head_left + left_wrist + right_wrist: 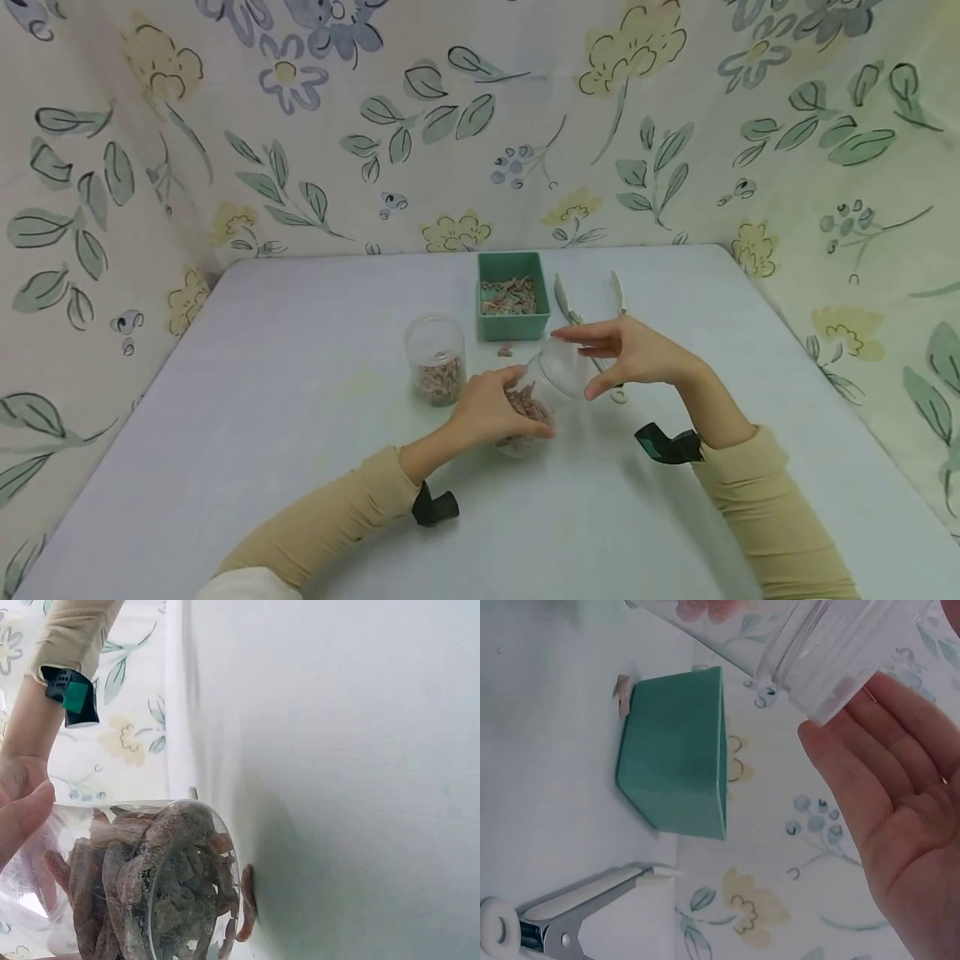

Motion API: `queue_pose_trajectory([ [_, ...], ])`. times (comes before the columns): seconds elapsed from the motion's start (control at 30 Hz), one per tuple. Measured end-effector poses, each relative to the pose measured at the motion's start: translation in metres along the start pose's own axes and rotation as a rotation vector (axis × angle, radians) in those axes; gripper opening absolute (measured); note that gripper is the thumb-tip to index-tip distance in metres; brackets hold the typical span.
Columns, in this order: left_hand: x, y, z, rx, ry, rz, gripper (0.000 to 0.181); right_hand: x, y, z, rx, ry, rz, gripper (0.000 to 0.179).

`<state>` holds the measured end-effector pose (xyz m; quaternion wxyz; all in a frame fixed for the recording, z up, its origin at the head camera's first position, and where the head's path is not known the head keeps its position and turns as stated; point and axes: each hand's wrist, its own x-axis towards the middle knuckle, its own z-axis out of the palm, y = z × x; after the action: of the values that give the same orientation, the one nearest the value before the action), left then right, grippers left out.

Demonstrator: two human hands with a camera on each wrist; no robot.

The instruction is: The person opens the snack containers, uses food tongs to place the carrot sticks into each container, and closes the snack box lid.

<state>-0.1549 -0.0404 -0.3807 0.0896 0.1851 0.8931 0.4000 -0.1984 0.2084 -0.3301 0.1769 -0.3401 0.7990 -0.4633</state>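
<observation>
My left hand (491, 408) grips a clear jar (531, 402) part-filled with brown dried strips, holding it tilted toward the right. In the left wrist view the strips (112, 892) lie packed toward the jar's base. My right hand (633, 358) is at the jar's upper end, thumb and fingers spread around the clear, ridged top (829, 667). Its fingers look nearly straight in the right wrist view, with one fingertip right at the top's edge. A second clear jar (435, 354), holding similar strips, stands upright left of my left hand.
A green rectangular box (514, 327) with more strips in it stands behind the hands. One loose piece (506, 351) lies on the table before it. Metal tongs with pale tips (617, 292) lie right of the box, partly behind my right hand. Floral cloth hangs around the table.
</observation>
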Motion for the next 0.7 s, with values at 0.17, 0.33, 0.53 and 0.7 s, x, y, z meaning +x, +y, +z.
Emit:
queue_pose_trajectory([
  [0.17, -0.001, 0.0031, 0.0003, -0.014, -0.013, -0.01, 0.088, 0.0005, 0.0005, 0.0026, -0.021, -0.012, -0.036, 0.077],
  [0.33, -0.0028, 0.0063, -0.0024, -0.036, -0.043, -0.015, 0.085, -0.0006, -0.0003, 0.0025, -0.032, -0.041, -0.084, 0.077],
  [0.53, -0.0044, 0.0074, -0.0045, -0.105, -0.096, 0.003, 0.081, -0.0015, -0.0021, 0.0001, -0.04, -0.093, -0.143, 0.076],
  [0.7, -0.0057, 0.0079, -0.0025, -0.079, -0.032, -0.011, 0.085, 0.0008, -0.0071, 0.0047, -0.122, -0.039, -0.06, 0.072],
])
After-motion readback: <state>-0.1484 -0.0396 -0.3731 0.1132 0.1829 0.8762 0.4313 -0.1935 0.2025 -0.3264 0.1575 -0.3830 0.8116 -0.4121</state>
